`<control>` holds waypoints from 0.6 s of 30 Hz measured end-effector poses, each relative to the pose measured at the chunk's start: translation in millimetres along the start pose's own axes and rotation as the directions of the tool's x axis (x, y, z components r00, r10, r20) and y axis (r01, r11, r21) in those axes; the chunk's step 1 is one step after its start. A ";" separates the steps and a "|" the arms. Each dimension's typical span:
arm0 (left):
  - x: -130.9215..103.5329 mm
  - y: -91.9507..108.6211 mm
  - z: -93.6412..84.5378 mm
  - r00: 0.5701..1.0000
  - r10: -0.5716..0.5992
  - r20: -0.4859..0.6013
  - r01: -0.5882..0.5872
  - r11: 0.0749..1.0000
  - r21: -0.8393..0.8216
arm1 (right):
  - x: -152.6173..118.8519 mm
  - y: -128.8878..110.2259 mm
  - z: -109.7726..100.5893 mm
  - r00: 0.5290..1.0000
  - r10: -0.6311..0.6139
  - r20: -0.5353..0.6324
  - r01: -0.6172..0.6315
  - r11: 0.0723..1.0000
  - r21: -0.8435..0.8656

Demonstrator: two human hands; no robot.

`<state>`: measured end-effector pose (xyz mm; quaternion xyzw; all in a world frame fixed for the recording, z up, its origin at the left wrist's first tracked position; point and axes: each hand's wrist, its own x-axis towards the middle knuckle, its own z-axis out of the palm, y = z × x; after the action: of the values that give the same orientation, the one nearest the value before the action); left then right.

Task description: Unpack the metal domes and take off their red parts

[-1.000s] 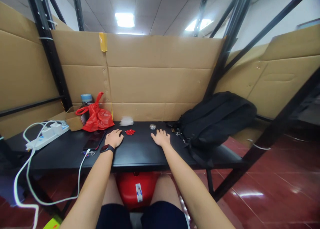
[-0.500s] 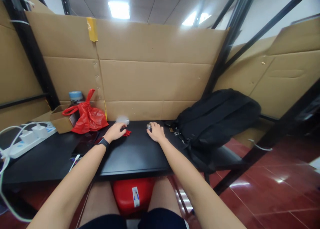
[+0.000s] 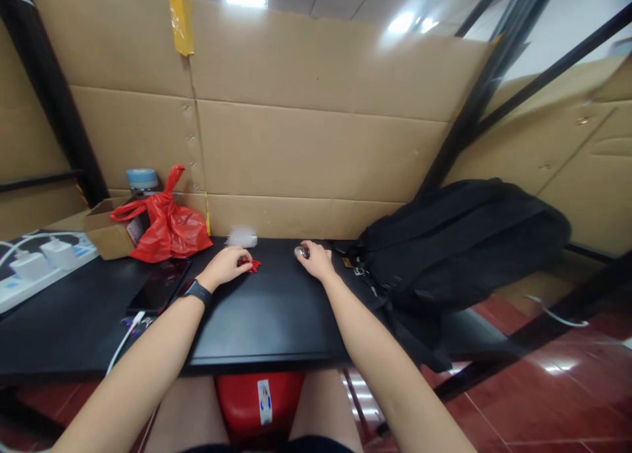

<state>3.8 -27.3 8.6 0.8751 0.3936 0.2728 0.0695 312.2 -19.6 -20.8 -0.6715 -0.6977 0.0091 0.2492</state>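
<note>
My left hand [image 3: 228, 266], with a dark watch [image 3: 199, 292] on its wrist, rests on the black table with curled fingers. A small bright red thing [image 3: 255, 266] with thin ends sticks out from under those fingers; its kind is too small to tell. My right hand [image 3: 316, 259] is closed around a small, shiny, rounded thing [image 3: 300, 251], dark and see-through in places, just above or on the tabletop. Behind my left hand, a blurred clear plastic piece [image 3: 243, 236] lies against the cardboard wall.
A knotted red plastic bag [image 3: 170, 226], an open cardboard box [image 3: 106, 232] and a blue-lidded jar [image 3: 142, 180] stand at left. Nearer are a phone [image 3: 158, 287] and a power strip [image 3: 29, 285]. A black backpack [image 3: 459, 242] lies at right. Below is a red stool [image 3: 241, 407].
The view has tilted down and come closer. My right hand has turned slightly, showing more of the shiny rounded thing. My left hand stays over the red thing.
</note>
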 end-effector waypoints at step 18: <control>-5.8 27.1 -5.4 0.967 -0.117 -0.228 0.071 0.977 -0.200 | 8.3 29.6 19.8 0.999 0.027 -0.045 -0.005 0.902 0.433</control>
<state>15.4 -50.5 19.9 0.8057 0.4124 0.4085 0.1179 332.9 -2.4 -45.6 -0.6053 -0.6664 0.1490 0.4090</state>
